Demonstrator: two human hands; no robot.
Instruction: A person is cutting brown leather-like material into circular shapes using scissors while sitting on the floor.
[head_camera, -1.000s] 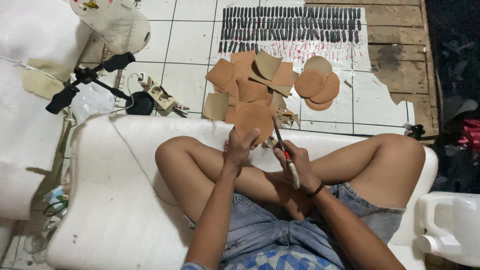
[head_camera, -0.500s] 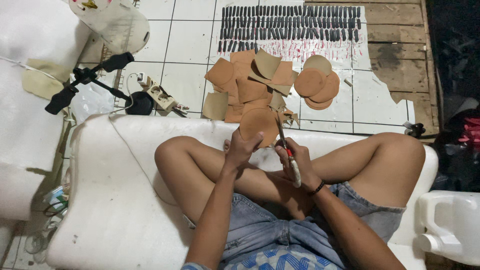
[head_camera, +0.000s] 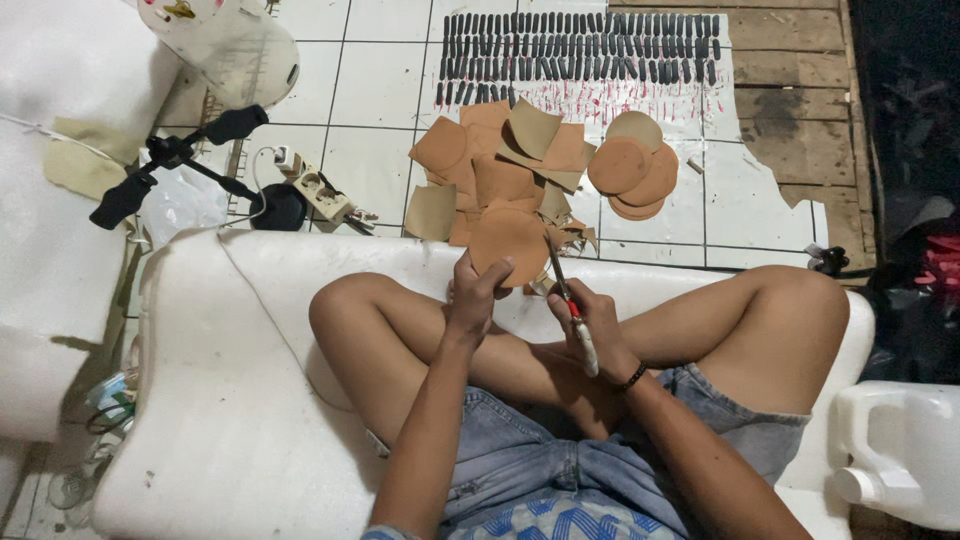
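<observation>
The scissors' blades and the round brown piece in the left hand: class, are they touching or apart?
Touching. The head view shows the scissors in the right hand, blades meeting the edge of the round brown piece gripped by the left hand.

White jug (head_camera: 905, 450) cut off by right edge; scissors (head_camera: 568, 300) handles hidden.

The person wears faded blue denim shorts (head_camera: 560, 460) with frayed hems and a blue top with white pattern (head_camera: 560, 520). A dark beaded bracelet (head_camera: 632, 378) circles the right wrist. Arms and legs are bare.
</observation>
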